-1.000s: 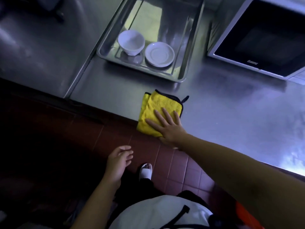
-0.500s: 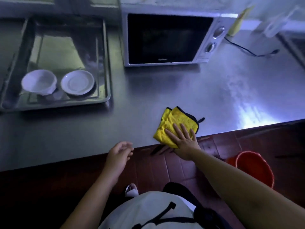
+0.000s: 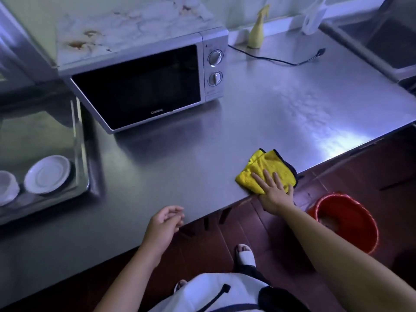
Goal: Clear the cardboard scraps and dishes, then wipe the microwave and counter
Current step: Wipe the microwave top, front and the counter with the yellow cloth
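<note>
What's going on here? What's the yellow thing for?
Someone is wiping the counter. Their right hand presses flat on a yellow cloth near the front edge. The left hand holds nothing, its fingers loosely curled by the edge. The microwave stands at the back with its door shut. A plate and a bowl sit in a tray on the left. A red bucket is on the floor.
</note>
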Motion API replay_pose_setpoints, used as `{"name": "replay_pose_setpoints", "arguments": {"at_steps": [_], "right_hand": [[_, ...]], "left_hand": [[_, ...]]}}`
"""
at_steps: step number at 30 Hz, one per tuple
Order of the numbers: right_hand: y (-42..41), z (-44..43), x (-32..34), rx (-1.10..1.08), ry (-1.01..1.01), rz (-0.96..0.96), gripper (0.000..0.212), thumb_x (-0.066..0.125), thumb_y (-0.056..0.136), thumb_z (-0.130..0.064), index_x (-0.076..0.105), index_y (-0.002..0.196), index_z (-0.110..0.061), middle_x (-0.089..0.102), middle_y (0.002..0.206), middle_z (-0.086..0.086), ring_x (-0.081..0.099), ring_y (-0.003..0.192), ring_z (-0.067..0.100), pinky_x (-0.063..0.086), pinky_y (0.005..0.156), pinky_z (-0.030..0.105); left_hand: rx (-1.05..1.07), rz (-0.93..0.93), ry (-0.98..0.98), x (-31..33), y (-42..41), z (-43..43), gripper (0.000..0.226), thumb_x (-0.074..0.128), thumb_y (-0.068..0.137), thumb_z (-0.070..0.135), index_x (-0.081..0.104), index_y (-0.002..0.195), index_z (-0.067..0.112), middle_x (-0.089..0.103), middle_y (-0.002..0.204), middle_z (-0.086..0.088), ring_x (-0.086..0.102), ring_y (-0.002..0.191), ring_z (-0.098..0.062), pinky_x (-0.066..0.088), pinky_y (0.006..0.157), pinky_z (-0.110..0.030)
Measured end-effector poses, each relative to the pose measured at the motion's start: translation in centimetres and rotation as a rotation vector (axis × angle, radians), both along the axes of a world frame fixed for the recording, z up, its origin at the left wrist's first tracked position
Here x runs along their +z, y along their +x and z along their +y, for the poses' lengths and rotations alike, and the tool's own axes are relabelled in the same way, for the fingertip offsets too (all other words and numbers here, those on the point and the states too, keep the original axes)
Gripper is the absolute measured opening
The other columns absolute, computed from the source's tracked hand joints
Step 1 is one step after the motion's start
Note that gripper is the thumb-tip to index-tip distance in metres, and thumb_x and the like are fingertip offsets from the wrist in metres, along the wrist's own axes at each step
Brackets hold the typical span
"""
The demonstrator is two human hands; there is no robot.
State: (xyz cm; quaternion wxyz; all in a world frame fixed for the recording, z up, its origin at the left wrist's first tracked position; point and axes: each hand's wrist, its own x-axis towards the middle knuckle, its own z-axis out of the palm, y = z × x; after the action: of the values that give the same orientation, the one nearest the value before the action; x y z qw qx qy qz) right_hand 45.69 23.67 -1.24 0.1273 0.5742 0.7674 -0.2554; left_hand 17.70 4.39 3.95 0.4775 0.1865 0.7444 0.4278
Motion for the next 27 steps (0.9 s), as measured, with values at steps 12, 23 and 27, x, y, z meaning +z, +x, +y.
{"name": "replay_pose_setpoints", "arguments": {"at_steps": [12, 23, 27], "right_hand": [[5.8, 5.3, 12.6, -0.377, -0.911, 1.243, 0.036, 0.067, 0.081, -0.031, 0.076, 0.113, -0.014, 0.075, 0.108, 0.016, 0.074, 0.094, 0.026, 0.059, 0.074, 0.029], [5.3, 7.4, 11.5, -0.488, -1.067, 1.095, 0.049, 0.077, 0.065, -0.028, 0.076, 0.106, -0.001, 0.072, 0.109, 0.027, 0.073, 0.089, 0.040, 0.060, 0.067, 0.044], [3.9, 8.3, 12.8, -0.223, -1.038, 1.088, 0.069, 0.088, 0.061, -0.043, 0.072, 0.111, 0.000, 0.067, 0.109, 0.035, 0.066, 0.088, 0.042, 0.054, 0.067, 0.041]], "left_hand": [[-0.725, 0.431, 0.223, 8.2, 9.4, 11.5, 0.118, 0.091, 0.063, 0.040, 0.011, 0.149, 0.057, 0.005, 0.160, 0.025, 0.001, 0.147, 0.011, 0.011, 0.117, -0.016], [-0.380, -0.014, 0.176, 8.2, 11.5, 15.9, 0.029, 0.081, 0.077, 0.038, 0.077, 0.096, 0.018, 0.077, 0.099, -0.006, 0.071, 0.088, -0.016, 0.059, 0.079, -0.035], [-0.368, 0.053, 0.177, 9.4, 9.7, 15.2, 0.051, 0.082, 0.069, 0.055, 0.074, 0.095, 0.012, 0.076, 0.099, -0.011, 0.071, 0.089, -0.025, 0.056, 0.085, -0.051]]}}
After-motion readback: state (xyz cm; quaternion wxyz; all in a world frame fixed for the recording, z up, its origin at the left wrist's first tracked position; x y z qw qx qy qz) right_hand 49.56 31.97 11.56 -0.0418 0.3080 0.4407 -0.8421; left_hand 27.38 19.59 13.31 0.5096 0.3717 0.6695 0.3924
